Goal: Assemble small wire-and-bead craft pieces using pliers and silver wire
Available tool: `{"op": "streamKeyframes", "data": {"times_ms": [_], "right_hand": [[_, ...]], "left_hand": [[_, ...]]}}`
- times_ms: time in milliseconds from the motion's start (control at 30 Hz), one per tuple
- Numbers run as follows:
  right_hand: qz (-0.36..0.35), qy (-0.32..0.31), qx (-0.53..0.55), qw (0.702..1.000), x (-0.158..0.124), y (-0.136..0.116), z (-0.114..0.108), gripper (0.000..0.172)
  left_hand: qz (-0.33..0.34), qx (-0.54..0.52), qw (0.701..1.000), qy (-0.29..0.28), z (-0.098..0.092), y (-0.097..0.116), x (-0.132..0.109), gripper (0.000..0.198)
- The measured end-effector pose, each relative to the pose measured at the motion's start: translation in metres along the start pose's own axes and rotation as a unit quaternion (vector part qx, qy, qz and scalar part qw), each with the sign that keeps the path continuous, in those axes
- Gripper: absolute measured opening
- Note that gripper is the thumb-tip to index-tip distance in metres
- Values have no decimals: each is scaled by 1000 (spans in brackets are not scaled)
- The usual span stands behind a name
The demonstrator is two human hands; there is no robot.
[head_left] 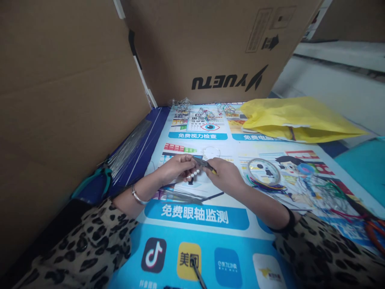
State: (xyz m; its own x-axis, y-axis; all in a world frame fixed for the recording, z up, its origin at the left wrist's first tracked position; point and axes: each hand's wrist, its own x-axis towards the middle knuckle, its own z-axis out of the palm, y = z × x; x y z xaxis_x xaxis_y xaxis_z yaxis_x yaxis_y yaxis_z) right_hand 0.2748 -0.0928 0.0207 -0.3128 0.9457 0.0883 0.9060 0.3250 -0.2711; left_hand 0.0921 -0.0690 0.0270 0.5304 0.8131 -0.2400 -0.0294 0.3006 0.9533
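In the middle of the head view my left hand (181, 165) pinches a short strand of white pearl beads (193, 175), which hangs below its fingers. My right hand (225, 175) is wrapped round a pair of pliers (205, 163) with dark jaws and a bit of yellow on the handle. The jaws point left and meet the work at my left fingertips. Whether they grip a wire there is too small to tell. Just beyond the hands a thin clear loop (211, 152) lies on the printed sheet. Grey wires (183, 196) lie under my left wrist.
Cardboard walls (60, 80) stand at the left and back. A yellow bag (297, 118) lies back right. A tape roll (264, 171) and tangled coloured wires (327, 196) are at right, by orange-handled pliers (374, 235). Teal-handled pliers (93, 182) and straight wires (128, 150) lie left.
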Motion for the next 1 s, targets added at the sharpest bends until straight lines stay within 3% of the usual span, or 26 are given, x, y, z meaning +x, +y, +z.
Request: {"op": "streamKeyframes", "data": {"times_ms": [733,867,1000], "right_hand": [[-7,15,18,1000,0,0,2,19],[-7,16,14,1000,0,0,3,18],[-26,17,12,999,1,2,2,19]], "left_hand": [[10,-13,1000,-16,1,-2,1,21],[20,25,999,-15,0,-3,1,20],[25,139,990,-12,-7,2,-2,22]]}}
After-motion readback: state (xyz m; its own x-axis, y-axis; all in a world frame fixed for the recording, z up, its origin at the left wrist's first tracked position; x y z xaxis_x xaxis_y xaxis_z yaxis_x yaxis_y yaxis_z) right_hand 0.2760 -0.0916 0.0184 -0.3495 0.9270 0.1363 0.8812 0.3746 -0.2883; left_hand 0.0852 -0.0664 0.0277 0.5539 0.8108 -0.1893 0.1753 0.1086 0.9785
